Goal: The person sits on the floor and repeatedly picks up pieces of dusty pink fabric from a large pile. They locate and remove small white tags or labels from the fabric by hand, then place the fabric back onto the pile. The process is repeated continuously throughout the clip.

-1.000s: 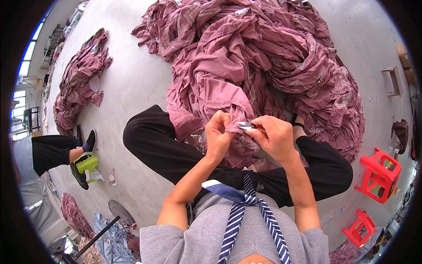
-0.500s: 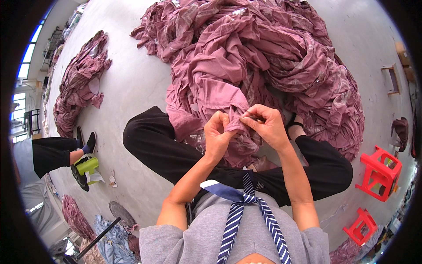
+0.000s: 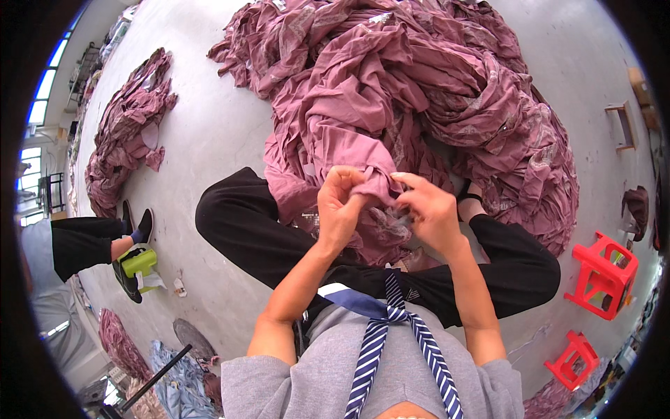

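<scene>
Head view shows the left hand [image 3: 338,209] pinching a fold of mauve cloth [image 3: 377,186] between thumb and curled fingers, the fold lying between both hands at the near edge of the heap [image 3: 349,115]. At its other side the right hand [image 3: 434,209] is half-curled, and I cannot tell whether it grips anything. Drag from the heap could pull the fold loose, or bunched layers beneath could snag the right fingers.
</scene>
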Demonstrator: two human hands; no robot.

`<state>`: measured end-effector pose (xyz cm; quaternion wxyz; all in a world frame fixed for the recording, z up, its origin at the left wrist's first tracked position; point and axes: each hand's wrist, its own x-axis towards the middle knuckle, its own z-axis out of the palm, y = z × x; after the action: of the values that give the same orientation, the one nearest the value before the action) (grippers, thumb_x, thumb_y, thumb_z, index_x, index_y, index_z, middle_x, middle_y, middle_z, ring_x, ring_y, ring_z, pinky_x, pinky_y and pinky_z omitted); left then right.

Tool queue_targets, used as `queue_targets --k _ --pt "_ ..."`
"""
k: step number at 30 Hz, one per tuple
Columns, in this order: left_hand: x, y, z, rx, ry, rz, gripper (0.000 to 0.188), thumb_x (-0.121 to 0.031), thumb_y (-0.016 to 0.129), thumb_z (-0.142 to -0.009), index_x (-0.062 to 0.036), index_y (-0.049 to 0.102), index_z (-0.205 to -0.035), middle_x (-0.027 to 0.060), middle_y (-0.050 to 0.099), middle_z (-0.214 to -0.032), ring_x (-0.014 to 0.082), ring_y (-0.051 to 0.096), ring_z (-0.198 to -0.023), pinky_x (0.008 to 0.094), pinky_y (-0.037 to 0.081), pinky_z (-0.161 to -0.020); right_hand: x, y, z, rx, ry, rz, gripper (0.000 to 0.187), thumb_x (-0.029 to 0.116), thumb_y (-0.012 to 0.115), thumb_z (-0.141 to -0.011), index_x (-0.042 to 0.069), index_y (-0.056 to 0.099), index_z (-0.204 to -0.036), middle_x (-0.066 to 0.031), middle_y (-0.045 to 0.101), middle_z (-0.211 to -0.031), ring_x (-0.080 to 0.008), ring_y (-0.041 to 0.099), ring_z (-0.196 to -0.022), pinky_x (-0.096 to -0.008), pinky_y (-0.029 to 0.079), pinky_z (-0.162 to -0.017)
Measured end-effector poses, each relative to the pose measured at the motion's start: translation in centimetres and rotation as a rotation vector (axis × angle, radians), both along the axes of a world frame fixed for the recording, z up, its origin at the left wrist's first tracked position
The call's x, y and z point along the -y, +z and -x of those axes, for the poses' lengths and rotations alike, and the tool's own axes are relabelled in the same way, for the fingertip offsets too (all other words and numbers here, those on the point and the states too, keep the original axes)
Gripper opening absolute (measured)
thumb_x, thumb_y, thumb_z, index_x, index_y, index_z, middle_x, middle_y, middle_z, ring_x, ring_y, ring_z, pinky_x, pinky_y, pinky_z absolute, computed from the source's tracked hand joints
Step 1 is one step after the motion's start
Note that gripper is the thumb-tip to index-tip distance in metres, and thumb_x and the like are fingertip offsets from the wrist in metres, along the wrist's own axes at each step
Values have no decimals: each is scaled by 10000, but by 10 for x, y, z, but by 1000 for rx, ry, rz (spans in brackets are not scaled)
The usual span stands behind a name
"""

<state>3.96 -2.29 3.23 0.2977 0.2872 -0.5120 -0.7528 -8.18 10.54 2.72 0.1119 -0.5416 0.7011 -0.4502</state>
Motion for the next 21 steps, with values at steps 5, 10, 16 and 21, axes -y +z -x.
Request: queue_targets --k 5,10,16,21 --pt "38 -17 -10 196 -420 -205 245 22 495 -742 16 555 -979 34 599 -828 97 541 -693 200 431 -681 11 5 37 954 -163 -34 238 206 553 -919 41 524 -750 94 368 -644 -8 302 -581 -196 237 -493" --pt "35 -5 -2 281 -293 -465 258 0 526 -718 29 577 -969 70 608 -877 147 571 -748 251 470 -743 27 -14 46 1045 -161 7 242 223 553 -922 73 521 -734 105 364 -648 -1 280 -574 -191 230 -493" --pt "43 -20 -4 159 -359 -552 222 -30 535 -731 9 593 -942 42 606 -834 118 559 -735 231 450 -724 35 -27 44 1048 -194 8 243 233 557 -920 78 523 -736 109 355 -655 -4 282 -598 -187 239 -517" --pt "47 -34 -3 258 -419 -271 189 -90 567 -763 -32 616 -935 -15 602 -757 68 536 -694 194 403 -666 31 -37 50 1017 -246 29 254 241 558 -919 83 503 -727 99 367 -674 -10 295 -620 -194 258 -544"
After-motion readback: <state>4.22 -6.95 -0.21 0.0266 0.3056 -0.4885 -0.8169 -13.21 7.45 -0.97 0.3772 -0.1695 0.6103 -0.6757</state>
